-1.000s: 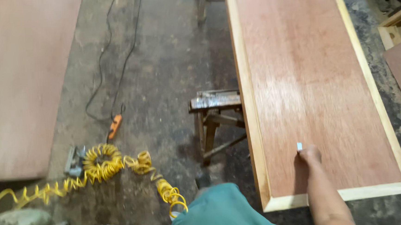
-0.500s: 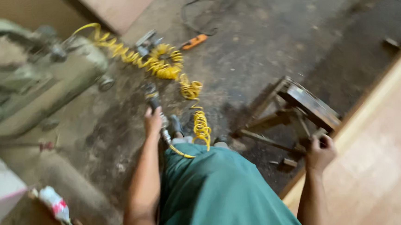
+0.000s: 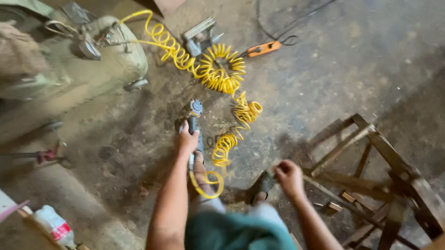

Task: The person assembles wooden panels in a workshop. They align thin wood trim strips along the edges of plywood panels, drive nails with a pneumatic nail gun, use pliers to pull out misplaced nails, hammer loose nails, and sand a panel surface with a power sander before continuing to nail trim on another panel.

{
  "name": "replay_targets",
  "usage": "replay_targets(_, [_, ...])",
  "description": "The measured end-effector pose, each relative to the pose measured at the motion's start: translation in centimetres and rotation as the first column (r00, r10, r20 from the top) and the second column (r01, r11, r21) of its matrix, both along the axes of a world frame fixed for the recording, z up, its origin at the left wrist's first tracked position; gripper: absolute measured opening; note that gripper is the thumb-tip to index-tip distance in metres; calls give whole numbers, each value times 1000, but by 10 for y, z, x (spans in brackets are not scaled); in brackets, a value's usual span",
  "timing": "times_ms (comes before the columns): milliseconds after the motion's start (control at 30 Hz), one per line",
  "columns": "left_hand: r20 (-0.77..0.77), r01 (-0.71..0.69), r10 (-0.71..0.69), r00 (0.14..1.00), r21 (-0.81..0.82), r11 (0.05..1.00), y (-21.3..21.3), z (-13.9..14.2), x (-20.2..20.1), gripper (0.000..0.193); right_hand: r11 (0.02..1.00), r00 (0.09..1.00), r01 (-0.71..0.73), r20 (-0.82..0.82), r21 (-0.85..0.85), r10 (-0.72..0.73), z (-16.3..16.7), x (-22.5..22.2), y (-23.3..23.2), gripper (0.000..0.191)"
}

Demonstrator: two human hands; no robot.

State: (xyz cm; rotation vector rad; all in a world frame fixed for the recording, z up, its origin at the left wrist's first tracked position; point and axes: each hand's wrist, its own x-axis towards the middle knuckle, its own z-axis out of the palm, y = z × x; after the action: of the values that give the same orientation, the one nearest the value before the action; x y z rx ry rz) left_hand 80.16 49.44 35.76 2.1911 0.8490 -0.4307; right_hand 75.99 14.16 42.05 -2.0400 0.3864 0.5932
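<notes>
the air tool (image 3: 193, 122) lies low over the dusty concrete floor (image 3: 362, 54), just in front of the person's feet, its round head pointing toward the far side, and the left hand (image 3: 186, 141) is wrapped tight around its grip. from the tool's near end the yellow coiled hose (image 3: 223, 73) loops back past the foot, then runs in springy coils up and to the far left, where it joins the green compressor tank (image 3: 75, 72). the right hand (image 3: 289, 176) hangs loosely curled in the air just right of the dark shoe (image 3: 259, 185); whether it pinches anything small i cannot tell. a wooden trestle (image 3: 385, 177) stands near on the right, close to that hand but not touching it. further off, beside the hose's thickest coil, lie a grey nail gun (image 3: 200, 34) and an orange-handled tool (image 3: 263, 48) with a black cable (image 3: 298, 12) trailing away to the far right. at the near left a white plastic bottle (image 3: 53, 225) rests on the ground. to my eye this is the picking-up step, the tool being gathered off the ground with the body bent low. lifting it calls for a firm hold and enough slack in the hose, so that the coils do not snag the foot or drag the nail gun along.
</notes>
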Motion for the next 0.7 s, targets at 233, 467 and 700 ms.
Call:
replay_targets(233, [-266, 291, -296, 917, -56, 955, 127, -137, 72, 79, 964, 900, -263, -351, 39, 260, -196, 80, 204, 24])
replay_targets(467, [-332, 388, -358, 873, 26, 921, 172, -287, 51, 84, 992, 832, -66, -543, 106, 113, -401, 111, 323, 22])
replay_targets(700, [-211, 419, -366, 906, 331, 846, 182, -389, 38, 92, 997, 813, 58, -581, 45, -21, -498, 139, 373, 18])
